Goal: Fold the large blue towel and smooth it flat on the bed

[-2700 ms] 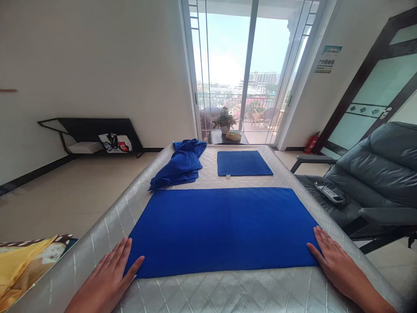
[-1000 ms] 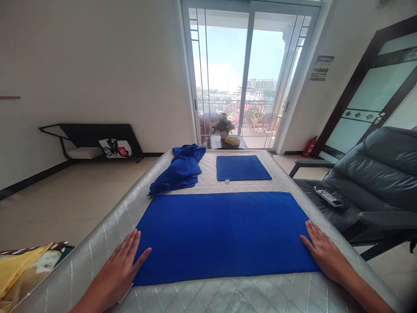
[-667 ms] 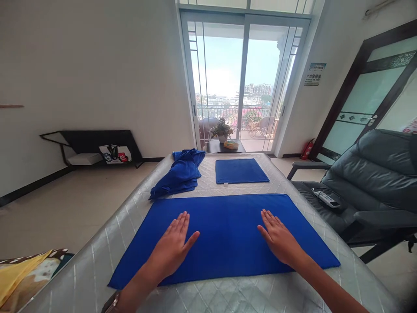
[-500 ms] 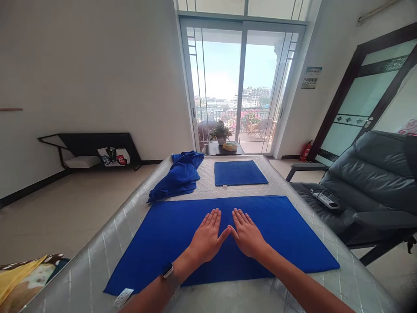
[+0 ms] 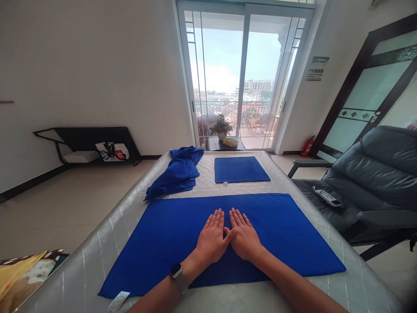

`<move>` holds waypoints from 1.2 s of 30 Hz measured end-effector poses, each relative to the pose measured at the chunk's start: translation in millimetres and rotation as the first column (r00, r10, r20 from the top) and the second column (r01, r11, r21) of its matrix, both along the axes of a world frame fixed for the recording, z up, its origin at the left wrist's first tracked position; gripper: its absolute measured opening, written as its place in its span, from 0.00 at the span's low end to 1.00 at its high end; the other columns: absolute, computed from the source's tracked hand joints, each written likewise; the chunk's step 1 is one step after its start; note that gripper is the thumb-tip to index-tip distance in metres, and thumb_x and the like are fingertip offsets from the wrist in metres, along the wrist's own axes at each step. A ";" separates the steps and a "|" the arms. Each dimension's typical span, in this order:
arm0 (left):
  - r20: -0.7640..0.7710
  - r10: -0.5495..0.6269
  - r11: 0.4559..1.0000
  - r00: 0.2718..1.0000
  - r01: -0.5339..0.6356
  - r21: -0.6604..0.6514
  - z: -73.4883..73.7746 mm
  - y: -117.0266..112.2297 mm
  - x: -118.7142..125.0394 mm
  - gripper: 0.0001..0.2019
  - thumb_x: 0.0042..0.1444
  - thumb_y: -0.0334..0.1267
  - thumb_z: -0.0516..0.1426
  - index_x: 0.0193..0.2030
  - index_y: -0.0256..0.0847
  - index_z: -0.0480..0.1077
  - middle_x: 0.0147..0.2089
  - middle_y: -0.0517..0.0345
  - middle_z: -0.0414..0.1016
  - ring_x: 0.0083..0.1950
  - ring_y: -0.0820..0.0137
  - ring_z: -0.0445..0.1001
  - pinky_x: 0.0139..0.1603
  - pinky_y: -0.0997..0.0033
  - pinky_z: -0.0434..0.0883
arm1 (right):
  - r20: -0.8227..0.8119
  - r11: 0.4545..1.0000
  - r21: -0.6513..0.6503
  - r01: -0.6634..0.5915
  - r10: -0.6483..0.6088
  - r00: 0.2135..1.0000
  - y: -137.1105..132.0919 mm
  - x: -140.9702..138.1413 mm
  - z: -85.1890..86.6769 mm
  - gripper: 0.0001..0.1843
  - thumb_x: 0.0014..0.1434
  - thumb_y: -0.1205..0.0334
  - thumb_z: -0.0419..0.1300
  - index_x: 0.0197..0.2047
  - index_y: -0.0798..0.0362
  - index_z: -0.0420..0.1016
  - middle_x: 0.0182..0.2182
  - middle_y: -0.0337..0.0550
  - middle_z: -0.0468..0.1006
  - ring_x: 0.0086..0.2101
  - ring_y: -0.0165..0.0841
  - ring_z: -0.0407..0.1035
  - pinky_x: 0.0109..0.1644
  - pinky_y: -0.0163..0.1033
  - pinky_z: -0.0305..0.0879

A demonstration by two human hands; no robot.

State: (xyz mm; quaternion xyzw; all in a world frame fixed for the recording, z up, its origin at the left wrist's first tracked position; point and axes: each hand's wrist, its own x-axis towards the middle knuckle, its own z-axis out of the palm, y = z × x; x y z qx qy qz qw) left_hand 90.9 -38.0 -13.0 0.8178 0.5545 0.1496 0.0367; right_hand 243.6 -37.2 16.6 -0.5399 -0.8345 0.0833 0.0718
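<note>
A large blue towel (image 5: pixel 156 239) lies spread flat across the near part of a silver quilted mattress (image 5: pixel 81 269). My left hand (image 5: pixel 213 237) and my right hand (image 5: pixel 243 234) rest palm-down side by side on the middle of this towel, fingers stretched out and thumbs touching. A smartwatch sits on my left wrist. A white label (image 5: pixel 119 301) sticks out at the towel's near left corner. Further back a small folded blue towel (image 5: pixel 241 168) lies flat, and a crumpled pile of blue towels (image 5: pixel 177 173) sits to its left.
A grey reclining chair (image 5: pixel 368 182) with a remote on its seat stands close to the mattress on the right. A small table with a potted plant (image 5: pixel 222 127) stands before the glass balcony doors. A black shelf (image 5: pixel 87 143) lines the left wall. Yellow fabric (image 5: pixel 19 278) lies lower left.
My hands slid from the towel's left and right ends inward along its surface and met at the middle. The towel now lies a little nearer to me.
</note>
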 end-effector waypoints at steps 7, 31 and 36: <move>-0.035 0.114 0.993 0.993 -0.115 -0.030 2.6 2.0 -40.9 0.41 0.64 0.62 0.37 0.72 0.30 0.47 0.74 0.42 0.45 0.75 0.58 0.43 0.73 0.54 0.48 | 0.048 0.988 -0.012 0.154 -0.153 0.987 8.8 48.4 -0.9 0.41 0.67 0.40 0.30 0.73 0.61 0.40 0.72 0.47 0.40 0.70 0.36 0.33 0.72 0.49 0.32; -0.192 0.440 0.892 0.877 -0.451 -0.015 -0.2 -11.5 -226.5 0.47 0.62 0.65 0.38 0.70 0.19 0.48 0.72 0.33 0.49 0.73 0.51 0.49 0.71 0.46 0.49 | 0.049 0.928 0.188 0.322 -0.336 0.941 21.5 206.3 -7.3 0.40 0.67 0.42 0.33 0.71 0.63 0.50 0.69 0.53 0.52 0.69 0.39 0.43 0.72 0.51 0.40; -0.091 0.095 0.995 0.991 -0.091 0.046 27.6 23.3 -99.6 0.39 0.66 0.60 0.36 0.72 0.30 0.49 0.74 0.44 0.48 0.74 0.60 0.46 0.73 0.55 0.49 | -0.039 0.987 0.112 0.111 -0.107 0.993 35.1 98.4 16.3 0.39 0.69 0.43 0.33 0.71 0.62 0.48 0.70 0.52 0.50 0.69 0.38 0.41 0.72 0.48 0.39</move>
